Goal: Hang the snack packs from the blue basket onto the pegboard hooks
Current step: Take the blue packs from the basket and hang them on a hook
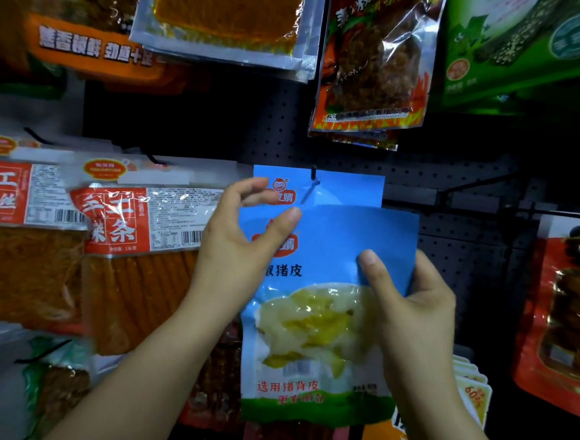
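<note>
Dark pegboard [456, 183] fills the background, mostly covered by hanging snack packs cut off at every edge. Near the centre, a blue pack [323, 311] with pale yellowish food showing through its window is held up just below a black hook [313, 180]. Behind it a second blue pack [345, 189] already hangs there, mostly hidden. The left hand [242, 237] pinches the front pack's upper left corner; the right hand [413, 297] grips its right edge, thumb on front. No basket shows.
</note>
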